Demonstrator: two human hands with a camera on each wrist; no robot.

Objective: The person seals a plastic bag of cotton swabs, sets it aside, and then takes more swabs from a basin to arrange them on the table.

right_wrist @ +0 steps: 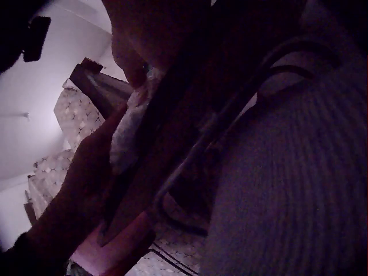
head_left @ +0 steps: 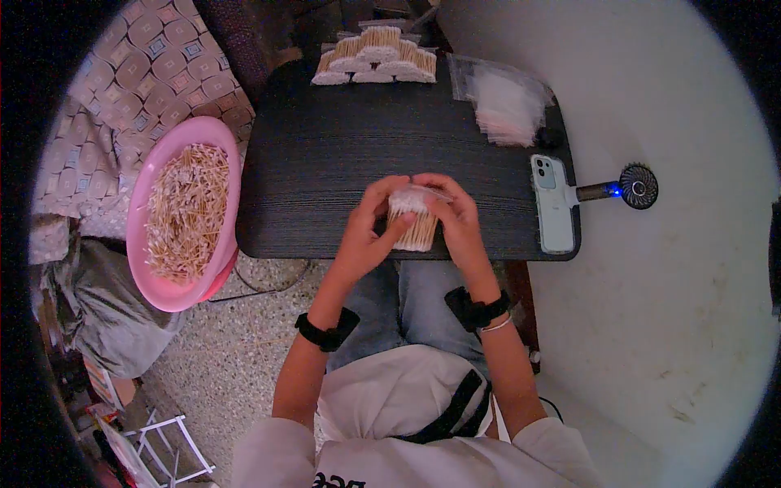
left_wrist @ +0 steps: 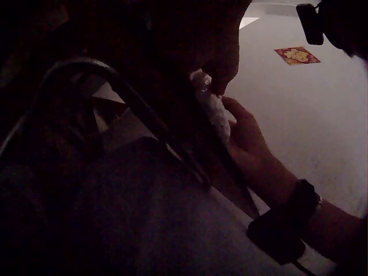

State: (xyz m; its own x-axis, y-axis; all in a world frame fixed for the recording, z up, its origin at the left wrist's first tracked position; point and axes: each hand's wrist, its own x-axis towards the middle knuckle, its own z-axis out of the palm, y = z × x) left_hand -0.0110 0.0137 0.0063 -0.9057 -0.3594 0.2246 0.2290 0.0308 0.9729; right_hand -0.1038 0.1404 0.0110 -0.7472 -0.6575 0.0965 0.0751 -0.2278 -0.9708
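In the head view a clear plastic bag packed with cotton swabs [head_left: 416,233] is held near the front edge of the black table [head_left: 325,163]. My left hand [head_left: 364,232] grips its left side, with the thumb laid across the front of the swabs. On the other side my right hand [head_left: 462,225] holds the bag near its top, fingers bent over the plastic. White cotton tips show at both ends of the bundle. Both wrist views are dark; the bag's whitish end [left_wrist: 217,115] shows between the hands in the left one, and again as a pale bag [right_wrist: 126,138] in the right one.
Filled swab bags [head_left: 376,61] are stacked at the table's back. Flat empty plastic bags [head_left: 508,106] lie at the back right. A phone [head_left: 555,207] rests at the right edge beside a small fan [head_left: 638,185]. Left of the table stands a pink basin [head_left: 140,236] of loose swabs.
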